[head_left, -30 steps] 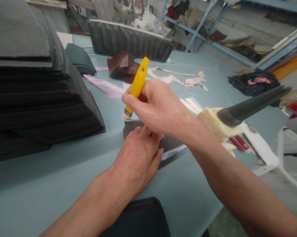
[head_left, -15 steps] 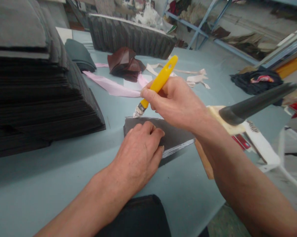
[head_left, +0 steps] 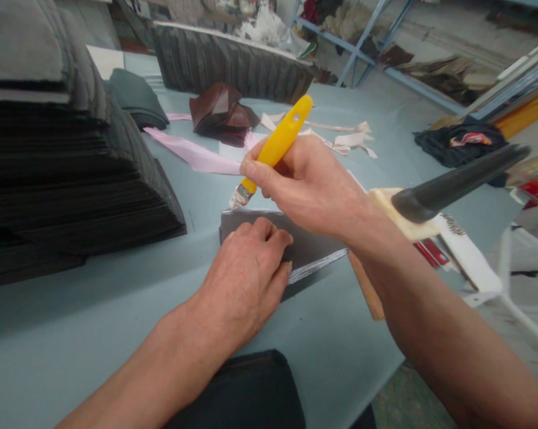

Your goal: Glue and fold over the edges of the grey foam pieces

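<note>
A flat stack of dark grey sheets [head_left: 313, 241] lies on the table, with white coating along its near edge and a pale line along its far edge. My left hand [head_left: 251, 262] presses on top of it, fingers curled, the thumb near the front edge. In my right hand [head_left: 304, 182] is a paintbrush [head_left: 277, 143] with a yellow handle, gripped between thumb and fingers. Its white-smeared bristles point down at the far left corner of the stack. Part of the stack is hidden under both hands.
Tall piles of dark sheets [head_left: 117, 179] stand at left. Behind are brown folded pieces [head_left: 221, 113], a pink strip [head_left: 192, 149] and a long row of grey pieces [head_left: 233, 62]. A black handle-like bar [head_left: 460, 182] rises at right. Dark material [head_left: 246, 393] lies at the near edge.
The brush in my right hand has moved slightly left along the far edge, toward the corner. My left hand stays on the stack. The whole view has shifted a little.
</note>
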